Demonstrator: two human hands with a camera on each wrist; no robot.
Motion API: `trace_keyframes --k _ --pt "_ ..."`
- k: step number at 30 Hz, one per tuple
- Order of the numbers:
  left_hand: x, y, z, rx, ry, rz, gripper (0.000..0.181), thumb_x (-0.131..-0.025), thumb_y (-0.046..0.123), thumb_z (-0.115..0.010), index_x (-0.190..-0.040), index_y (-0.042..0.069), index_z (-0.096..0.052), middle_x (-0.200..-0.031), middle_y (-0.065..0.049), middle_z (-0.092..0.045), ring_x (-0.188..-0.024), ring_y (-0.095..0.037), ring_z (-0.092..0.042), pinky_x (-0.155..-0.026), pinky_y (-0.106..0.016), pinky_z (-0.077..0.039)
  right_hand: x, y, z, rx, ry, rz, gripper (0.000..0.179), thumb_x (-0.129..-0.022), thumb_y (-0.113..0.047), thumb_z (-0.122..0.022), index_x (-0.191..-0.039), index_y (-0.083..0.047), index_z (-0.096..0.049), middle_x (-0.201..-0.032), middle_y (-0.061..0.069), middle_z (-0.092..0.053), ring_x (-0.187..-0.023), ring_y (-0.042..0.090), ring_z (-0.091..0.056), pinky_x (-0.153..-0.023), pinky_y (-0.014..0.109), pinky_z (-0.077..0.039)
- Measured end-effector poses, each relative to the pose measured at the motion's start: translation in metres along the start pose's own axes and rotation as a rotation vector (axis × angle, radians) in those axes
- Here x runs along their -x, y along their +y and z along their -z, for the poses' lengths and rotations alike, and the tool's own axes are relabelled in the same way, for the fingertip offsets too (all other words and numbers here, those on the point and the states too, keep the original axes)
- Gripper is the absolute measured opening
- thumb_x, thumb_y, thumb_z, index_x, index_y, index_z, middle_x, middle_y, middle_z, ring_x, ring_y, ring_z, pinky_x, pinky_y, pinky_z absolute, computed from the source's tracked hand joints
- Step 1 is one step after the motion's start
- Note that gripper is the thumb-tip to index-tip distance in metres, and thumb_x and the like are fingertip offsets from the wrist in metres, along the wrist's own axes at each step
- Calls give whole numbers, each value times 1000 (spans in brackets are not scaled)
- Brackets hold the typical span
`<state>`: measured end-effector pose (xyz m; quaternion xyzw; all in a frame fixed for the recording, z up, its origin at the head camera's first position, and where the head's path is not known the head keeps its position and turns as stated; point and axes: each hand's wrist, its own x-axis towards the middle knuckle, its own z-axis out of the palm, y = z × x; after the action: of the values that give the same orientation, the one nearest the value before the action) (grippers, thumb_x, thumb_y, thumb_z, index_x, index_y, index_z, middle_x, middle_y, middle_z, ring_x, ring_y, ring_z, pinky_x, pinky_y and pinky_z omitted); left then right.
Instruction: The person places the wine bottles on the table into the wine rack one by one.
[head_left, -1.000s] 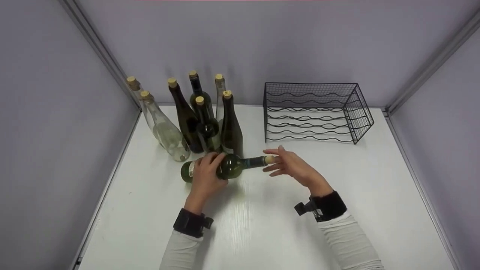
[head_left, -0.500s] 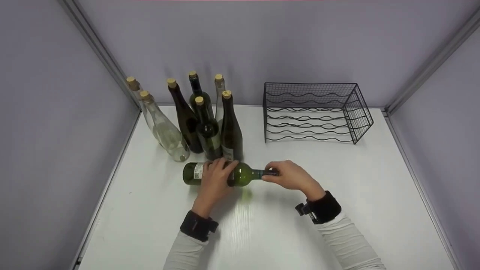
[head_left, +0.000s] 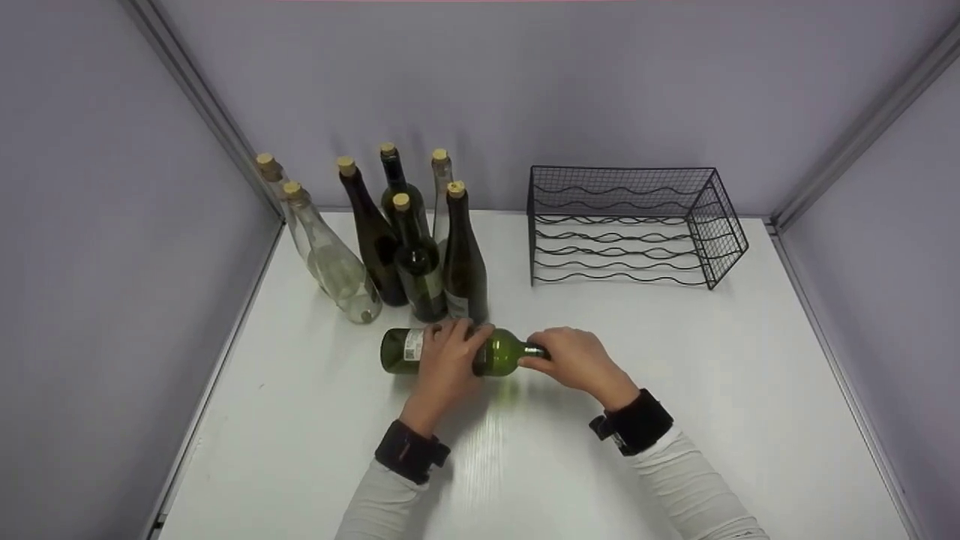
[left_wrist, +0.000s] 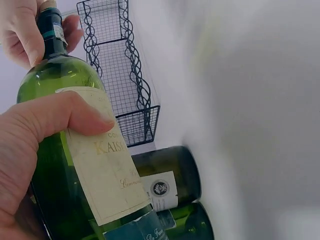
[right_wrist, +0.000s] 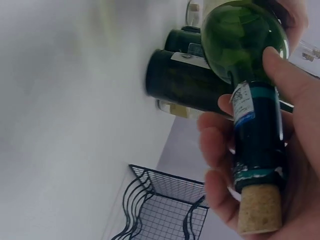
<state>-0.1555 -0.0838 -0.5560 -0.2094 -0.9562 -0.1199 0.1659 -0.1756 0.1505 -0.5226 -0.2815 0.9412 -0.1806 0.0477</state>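
Observation:
A green wine bottle [head_left: 501,352] lies sideways in both hands above the white table, its neck to the right. My left hand [head_left: 452,361] grips its body, the thumb across the cream label [left_wrist: 100,160] in the left wrist view. The right hand [head_left: 574,361] holds the neck, its fingers curled around the dark foil [right_wrist: 257,135]. A cork [right_wrist: 260,207] sticks out of the mouth in the right wrist view; the head view has it hidden by the hand. Just behind the bottle stands a dark corked bottle [head_left: 465,262].
Several corked bottles stand upright in a group at the back left, among them a clear bottle [head_left: 341,270] and a dark green bottle [head_left: 420,274]. A black wire rack [head_left: 622,236] with wavy bars stands at the back right, near the wall [head_left: 480,90].
The bottle has moved right and towards me, away from the standing group. My right hand, earlier with spread fingers at the cork, has closed around the neck.

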Motion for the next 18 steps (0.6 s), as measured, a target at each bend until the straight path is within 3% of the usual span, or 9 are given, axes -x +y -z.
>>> trace_keyframes --k 5,12,18 --pt "-3 8 0 -14 10 -16 71 -61 14 -89 -127 23 -65 -119 -13 -60 -110 -35 -57 -92 -56 -40 6 9 -3 -52 38 -10 36 -86 -52 -70 -93 -16 -73 -72 -13 -58 -62 7 -50 -55 30 -43" --pt "-6 18 -1 23 -35 -10 86 -55 21 -93 -135 22 -59 -124 -14 -58 -115 -36 -54 -98 -60 -37 14 21 -2 -90 94 -37 40 -82 -56 -72 -96 -18 -77 -77 -13 -65 -64 5 -54 -59 31 -46" --pt "-5 24 -2 57 -24 -46 88 -59 23 -92 -139 22 -55 -126 -14 -57 -118 -34 -53 -102 -55 -35 22 29 2 -99 112 -41 41 -83 -57 -70 -94 -19 -78 -76 -13 -66 -63 5 -54 -59 32 -46"
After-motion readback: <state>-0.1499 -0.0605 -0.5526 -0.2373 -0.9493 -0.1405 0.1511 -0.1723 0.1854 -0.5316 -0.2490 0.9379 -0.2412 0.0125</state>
